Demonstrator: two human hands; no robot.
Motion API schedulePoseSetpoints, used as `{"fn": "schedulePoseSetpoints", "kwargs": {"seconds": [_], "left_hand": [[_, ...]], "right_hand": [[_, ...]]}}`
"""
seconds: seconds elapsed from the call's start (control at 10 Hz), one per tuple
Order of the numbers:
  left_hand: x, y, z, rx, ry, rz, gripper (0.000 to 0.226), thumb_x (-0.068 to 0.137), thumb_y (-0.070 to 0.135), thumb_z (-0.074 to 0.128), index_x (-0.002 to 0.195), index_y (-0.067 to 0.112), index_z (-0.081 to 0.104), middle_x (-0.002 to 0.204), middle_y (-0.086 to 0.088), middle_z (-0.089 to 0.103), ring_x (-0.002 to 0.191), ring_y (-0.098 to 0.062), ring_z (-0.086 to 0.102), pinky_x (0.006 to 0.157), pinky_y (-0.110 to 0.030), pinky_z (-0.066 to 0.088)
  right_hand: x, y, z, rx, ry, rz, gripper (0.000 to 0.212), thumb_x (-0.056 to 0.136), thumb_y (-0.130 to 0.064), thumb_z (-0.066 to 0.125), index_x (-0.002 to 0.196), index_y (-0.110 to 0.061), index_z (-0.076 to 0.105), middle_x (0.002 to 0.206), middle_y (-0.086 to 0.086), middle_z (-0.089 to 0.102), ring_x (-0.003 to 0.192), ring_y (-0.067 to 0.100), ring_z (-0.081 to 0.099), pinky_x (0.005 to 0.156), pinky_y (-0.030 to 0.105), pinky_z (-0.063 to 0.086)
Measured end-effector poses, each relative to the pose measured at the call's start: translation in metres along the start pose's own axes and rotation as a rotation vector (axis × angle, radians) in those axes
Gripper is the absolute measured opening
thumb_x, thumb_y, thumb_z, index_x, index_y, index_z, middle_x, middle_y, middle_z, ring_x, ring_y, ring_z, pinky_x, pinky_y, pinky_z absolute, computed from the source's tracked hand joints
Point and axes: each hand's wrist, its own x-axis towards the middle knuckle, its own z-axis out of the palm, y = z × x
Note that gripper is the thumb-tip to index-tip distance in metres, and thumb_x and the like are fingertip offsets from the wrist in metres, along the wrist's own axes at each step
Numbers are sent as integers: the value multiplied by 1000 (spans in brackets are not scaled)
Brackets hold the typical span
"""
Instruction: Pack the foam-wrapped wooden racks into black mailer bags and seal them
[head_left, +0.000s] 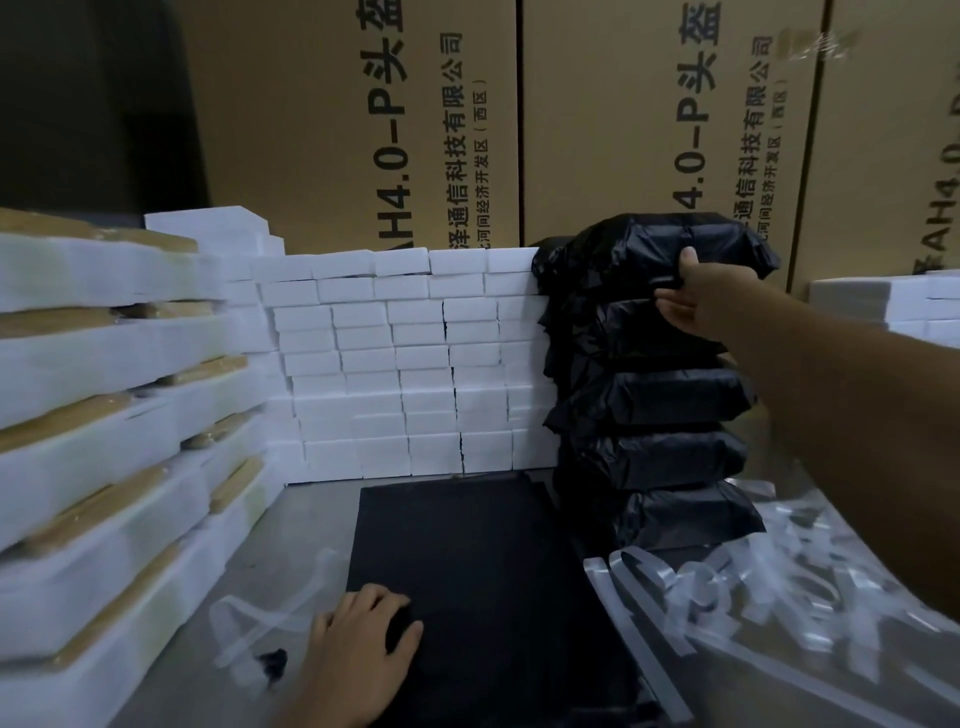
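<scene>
A tall pile of foam-wrapped wooden racks (104, 374) leans at the left. Flat black mailer bags (467, 571) lie stacked on the table in front of me. My left hand (358, 649) rests on their near left corner, fingers slightly bent. At the right stands a stack of packed, sealed black bags (670, 405). My right hand (685, 301) grips the front edge of the top packed bag (654, 244), thumb on top and fingers underneath.
A wall of white foam blocks (395, 364) closes the back of the table. Large brown cartons (363, 119) stand behind it. Peeled clear tape strips (779, 582) litter the right side, a few more (260, 618) near my left hand. More foam blocks (893, 306) sit far right.
</scene>
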Motion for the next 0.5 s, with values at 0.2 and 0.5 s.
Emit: {"fn": "schedulePoseSetpoints", "kwargs": {"seconds": [0.2, 0.5], "left_hand": [[-3, 3, -1, -66, 77, 14, 32, 97, 52, 41, 121, 39, 56, 118, 23, 48, 115, -1, 45, 89, -24, 28], [-19, -3, -15, -349, 172, -58, 11, 84, 32, 70, 76, 24, 69, 81, 12, 61, 76, -2, 56, 65, -14, 37]], "right_hand": [[-24, 45, -3, -95, -19, -120, 30, 103, -34, 53, 115, -7, 58, 81, 8, 64, 66, 18, 64, 48, 27, 53], [-94, 260, -74, -1198, -312, -315, 42, 90, -47, 68, 76, -8, 64, 69, 3, 67, 67, 19, 66, 63, 32, 54]]}}
